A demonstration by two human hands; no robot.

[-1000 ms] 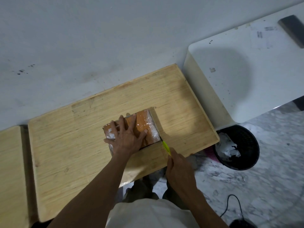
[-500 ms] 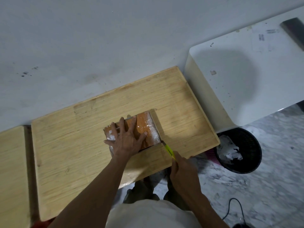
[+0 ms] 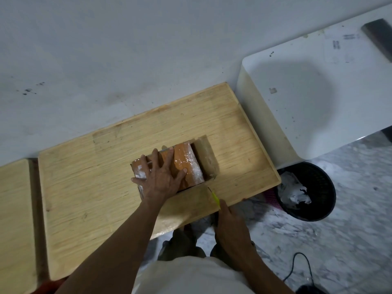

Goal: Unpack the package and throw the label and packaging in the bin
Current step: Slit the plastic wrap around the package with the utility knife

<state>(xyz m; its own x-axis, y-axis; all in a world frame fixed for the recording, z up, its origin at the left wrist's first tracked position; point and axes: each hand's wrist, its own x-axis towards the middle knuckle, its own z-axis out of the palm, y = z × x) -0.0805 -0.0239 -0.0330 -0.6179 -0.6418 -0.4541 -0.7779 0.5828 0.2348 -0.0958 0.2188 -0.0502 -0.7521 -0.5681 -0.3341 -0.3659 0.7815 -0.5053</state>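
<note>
While left hand (image 3: 160, 178) fingers spread flat on the package (image 3: 186, 166), right hand (image 3: 231, 228) grips a cutter (image 3: 216, 197); film-wrapped, likely stiff but slippery.

Under the left hand (image 3: 158, 179) the package (image 3: 186, 166) is orange beneath glossy clear wrap with white patches. The cutter (image 3: 216, 197) in the right hand (image 3: 232, 230) is yellow-green. Both hands are over a pale, grained wooden table (image 3: 89, 187). Right of the right hand, the bin (image 3: 318, 187) is black mesh holding white paper, on a grey-veined marble floor (image 3: 350, 240).
</note>
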